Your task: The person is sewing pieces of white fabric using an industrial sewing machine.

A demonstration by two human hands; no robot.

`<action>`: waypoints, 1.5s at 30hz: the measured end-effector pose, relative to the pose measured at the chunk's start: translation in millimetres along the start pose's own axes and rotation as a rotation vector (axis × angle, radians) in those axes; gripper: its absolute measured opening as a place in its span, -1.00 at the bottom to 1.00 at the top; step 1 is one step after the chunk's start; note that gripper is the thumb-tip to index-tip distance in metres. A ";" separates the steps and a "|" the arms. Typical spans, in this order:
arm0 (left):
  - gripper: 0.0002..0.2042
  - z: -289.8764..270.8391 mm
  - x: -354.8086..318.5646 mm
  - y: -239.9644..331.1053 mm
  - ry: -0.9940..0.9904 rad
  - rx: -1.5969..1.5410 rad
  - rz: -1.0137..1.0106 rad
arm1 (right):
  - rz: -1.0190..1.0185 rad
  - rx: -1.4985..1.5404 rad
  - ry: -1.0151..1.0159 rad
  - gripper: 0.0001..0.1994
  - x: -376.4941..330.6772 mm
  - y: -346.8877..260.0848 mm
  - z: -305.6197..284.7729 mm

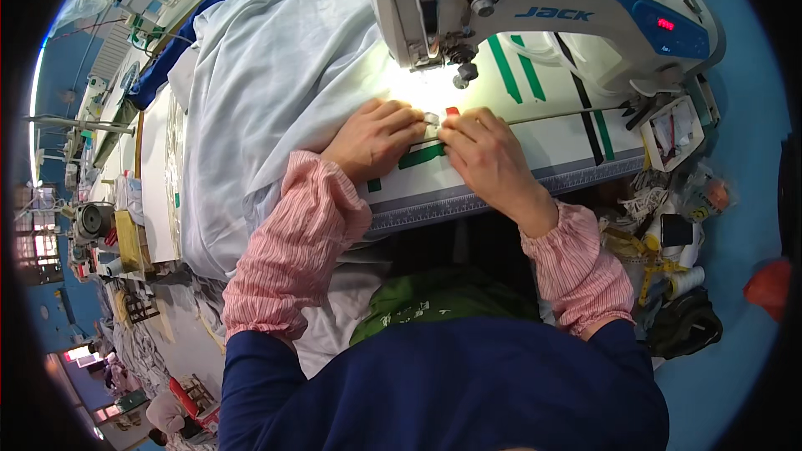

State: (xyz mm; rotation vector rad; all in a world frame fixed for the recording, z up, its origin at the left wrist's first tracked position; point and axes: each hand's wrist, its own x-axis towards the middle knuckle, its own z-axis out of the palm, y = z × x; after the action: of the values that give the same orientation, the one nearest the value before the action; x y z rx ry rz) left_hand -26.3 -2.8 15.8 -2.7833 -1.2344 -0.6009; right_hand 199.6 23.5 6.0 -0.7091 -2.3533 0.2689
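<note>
Under the bright lamp of a white and blue sewing machine (535,12), my two hands work close together just in front of the needle area. My left hand (380,140) rests on the table with curled fingers, at the edge of a large pale cloth (284,75). My right hand (491,157) has its fingers pinched, facing the left fingertips. A small whitish piece (432,119) shows between the fingertips, too small and glaring to name. Right behind the right fingers is a red tab (452,112). What each hand grips is mostly hidden.
Green tape strips (505,71) mark the white table, and a ruler strip (434,213) runs along its front edge. A thin rod (568,115) lies right of my hand, toward a white tray (672,135). Thread spools (687,282) sit lower right.
</note>
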 end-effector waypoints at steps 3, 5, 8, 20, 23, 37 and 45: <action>-0.72 -2.9 -1.3 5.7 -0.018 0.022 0.022 | 0.071 0.056 0.004 -0.91 1.1 15.4 -11.1; -0.71 -7.0 -2.2 12.0 -0.059 0.083 0.001 | 0.227 0.016 0.072 -0.92 10.4 38.4 -19.0; -0.67 -15.5 -8.1 24.6 -0.117 0.102 -0.026 | 0.236 -0.278 0.305 -0.91 38.5 91.8 -26.1; -0.64 -112.3 -51.2 111.1 -0.773 -0.548 -0.441 | -0.008 -0.347 0.260 -0.98 21.5 77.5 -52.3; -0.66 -107.3 -7.6 112.5 -0.234 -0.615 -0.335 | -0.024 -0.019 0.086 -0.93 6.0 40.0 -62.2; -0.82 -28.8 27.3 59.2 0.140 -0.646 -0.566 | 0.365 0.507 -0.073 -0.90 -4.9 44.3 -44.7; -0.87 -3.7 33.7 43.3 0.184 -0.572 -0.673 | 0.446 -0.422 -0.015 -0.90 17.6 142.3 -35.6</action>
State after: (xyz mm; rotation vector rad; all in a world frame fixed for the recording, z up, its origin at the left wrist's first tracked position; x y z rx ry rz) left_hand 24.2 -9.3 36.7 -2.5251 -2.2543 -1.4033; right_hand 271.0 151.9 -9.1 -1.4403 -2.2621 -0.0401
